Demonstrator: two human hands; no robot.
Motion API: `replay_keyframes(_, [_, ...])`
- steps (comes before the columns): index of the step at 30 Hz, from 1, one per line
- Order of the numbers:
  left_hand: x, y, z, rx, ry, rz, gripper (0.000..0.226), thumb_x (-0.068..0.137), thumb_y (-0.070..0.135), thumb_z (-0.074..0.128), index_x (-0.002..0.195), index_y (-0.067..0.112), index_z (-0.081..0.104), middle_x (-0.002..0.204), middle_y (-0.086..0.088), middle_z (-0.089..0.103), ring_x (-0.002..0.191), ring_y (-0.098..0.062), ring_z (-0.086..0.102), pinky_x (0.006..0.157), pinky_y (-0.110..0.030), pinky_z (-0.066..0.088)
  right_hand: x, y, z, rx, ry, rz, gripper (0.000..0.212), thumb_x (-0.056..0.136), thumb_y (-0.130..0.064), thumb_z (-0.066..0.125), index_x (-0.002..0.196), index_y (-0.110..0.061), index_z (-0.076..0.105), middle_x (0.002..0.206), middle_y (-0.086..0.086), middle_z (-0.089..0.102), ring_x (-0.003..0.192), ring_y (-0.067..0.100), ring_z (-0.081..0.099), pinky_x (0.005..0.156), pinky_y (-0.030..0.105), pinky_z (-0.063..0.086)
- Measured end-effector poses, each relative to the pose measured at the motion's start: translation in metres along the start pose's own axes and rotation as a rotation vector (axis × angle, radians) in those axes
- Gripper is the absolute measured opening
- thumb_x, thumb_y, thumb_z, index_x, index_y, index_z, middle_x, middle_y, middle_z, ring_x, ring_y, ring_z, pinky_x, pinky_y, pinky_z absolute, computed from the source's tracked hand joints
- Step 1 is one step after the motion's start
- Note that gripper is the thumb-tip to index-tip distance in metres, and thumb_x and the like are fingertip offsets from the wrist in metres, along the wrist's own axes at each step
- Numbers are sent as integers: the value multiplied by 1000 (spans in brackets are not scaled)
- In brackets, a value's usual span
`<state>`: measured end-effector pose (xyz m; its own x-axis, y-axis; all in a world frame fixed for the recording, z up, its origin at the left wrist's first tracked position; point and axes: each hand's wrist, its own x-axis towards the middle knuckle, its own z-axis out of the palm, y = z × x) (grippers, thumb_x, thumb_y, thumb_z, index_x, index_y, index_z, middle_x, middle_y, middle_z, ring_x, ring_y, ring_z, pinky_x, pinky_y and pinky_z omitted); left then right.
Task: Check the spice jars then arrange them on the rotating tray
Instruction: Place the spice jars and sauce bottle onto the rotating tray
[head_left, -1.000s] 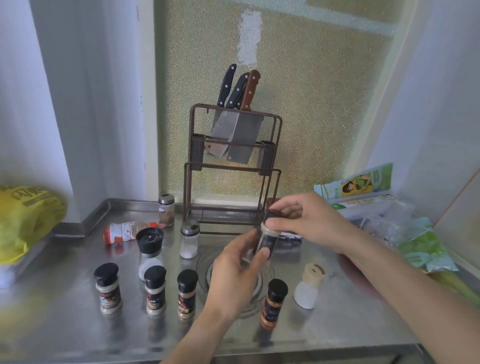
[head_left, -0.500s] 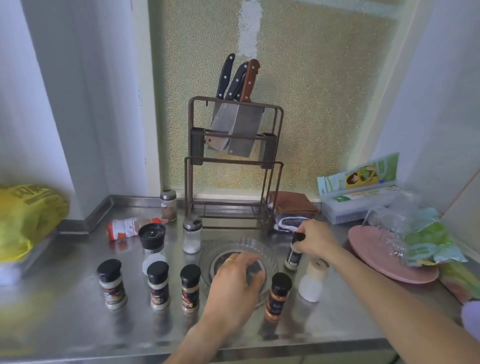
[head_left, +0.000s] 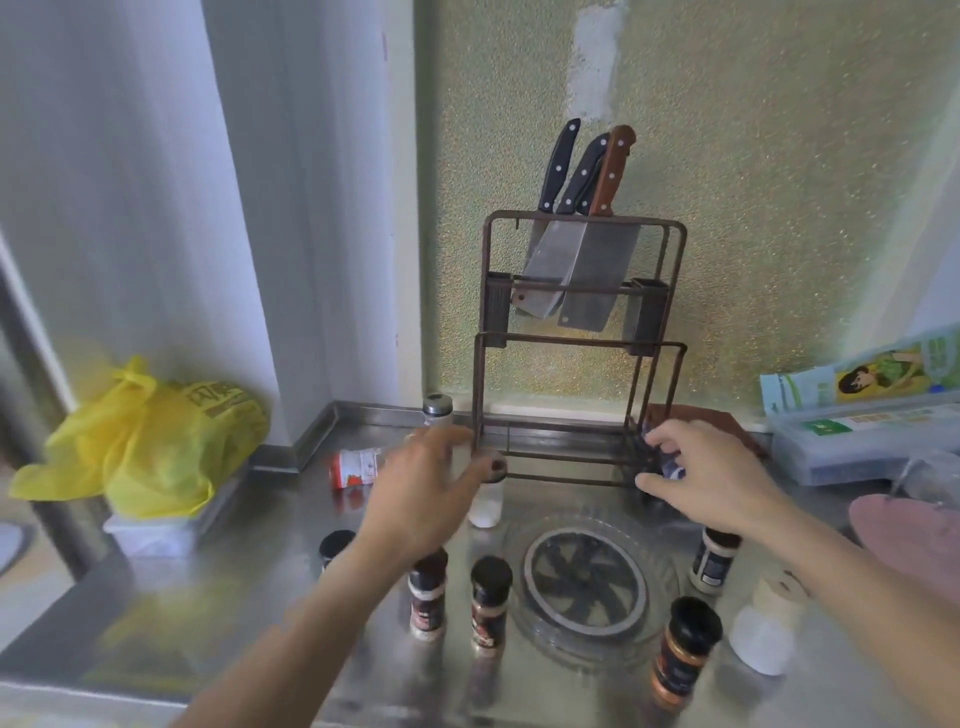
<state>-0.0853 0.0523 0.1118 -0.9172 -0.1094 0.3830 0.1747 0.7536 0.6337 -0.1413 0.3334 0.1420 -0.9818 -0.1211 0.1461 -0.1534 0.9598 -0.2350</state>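
Left hand, fingers spread, reaches toward the clear shaker; rotating tray lies bare mid-bench; right hand, fingers loosely spread, hovers empty. Best practice: grip the shaker's body, keeping it upright, clear of neighbouring spice jars.

There is only one view, from a camera on the person's head. It looks forward and down at a steel counter, quite near. The knife rack against the wall stands in the middle, and both forearms enter from the bottom edge.
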Motion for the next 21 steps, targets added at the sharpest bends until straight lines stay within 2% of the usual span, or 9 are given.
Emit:
replay_keyframes(3, [42,-39,-25,140,34,-95,41,94,45,62,128,22,65,126,4,68,114,-20,65,98,-39,54,8,-46,0,83,-78,-128,55,87,-46,75,136,-28,58,132,-4,62,115,15,63,100,37,52])
replay_keyframes(6, [82,-87,-34,285,2,-171,35,93,33,61,126,21,65,129,-1,68,116,-25,64,99,-40,52,29,-85,16,110,-135,-236,56,89,-42,74,139,-27,55,138,-4,60,120,16,60,103,37,50])
replay_keyframes(8, [101,-120,-32,404,-78,-183,39,91,29,63,130,21,63,134,-4,66,121,-27,61,102,-41,50,48,-105,34,112,-167,-275,58,90,-40,73,143,-26,52,144,-1,57,127,19,57,106,38,47])
replay_keyframes(11, [119,-160,-20,544,-251,-169,57,88,30,72,141,20,52,145,-5,57,132,-28,54,111,-40,44,74,-126,64,90,-203,-301,64,91,-37,71,148,-28,44,151,1,49,137,23,49,109,40,44])
replay_keyframes(15, [130,-190,3,640,-376,-192,79,81,45,77,148,23,43,150,-4,52,139,-28,47,113,-42,41,100,-134,103,31,-246,-279,65,90,-36,68,149,-30,40,143,8,49,132,29,51,104,42,46])
replay_keyframes(18, [134,-200,16,711,-407,-173,69,83,46,74,142,20,48,142,-4,58,134,-27,52,107,-41,46,111,-132,124,12,-275,-262,59,88,-34,69,142,-28,47,135,7,53,125,29,55,100,42,49])
replay_keyframes(21, [134,-209,21,799,-368,-126,56,86,39,73,135,19,53,135,-3,61,127,-25,56,100,-37,50,115,-131,136,17,-273,-265,41,87,-29,71,126,-24,58,124,5,59,114,28,59,93,40,51])
